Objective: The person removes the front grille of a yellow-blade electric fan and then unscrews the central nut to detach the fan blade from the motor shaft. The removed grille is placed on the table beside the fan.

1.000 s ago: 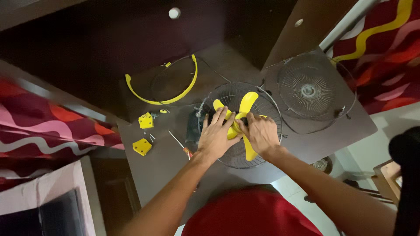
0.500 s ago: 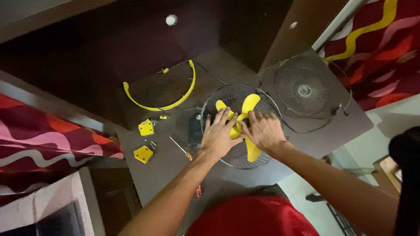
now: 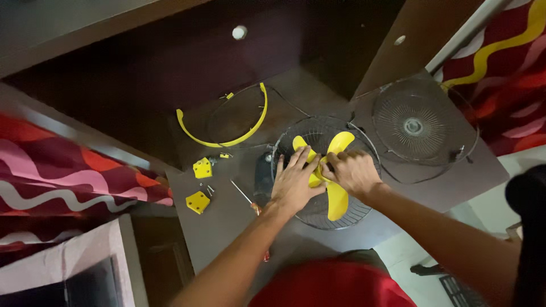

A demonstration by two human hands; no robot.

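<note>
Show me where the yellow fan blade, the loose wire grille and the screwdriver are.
yellow fan blade (image 3: 337, 200), head view, on the lower blade.
loose wire grille (image 3: 413, 126), head view, on its round centre.
screwdriver (image 3: 242, 191), head view, on the metal shaft.

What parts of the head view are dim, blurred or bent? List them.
Head view: dim, warm light; the dark cabinet recess nearly black; red patterned cloth at left smeared by motion blur; wide-lens bending at the edges; yellow fan blade and both hands, left hand and right hand, reasonably sharp.

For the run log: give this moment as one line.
left hand: on yellow fan blade | right hand: at hub | wire guard beneath | screwdriver nearby
</note>
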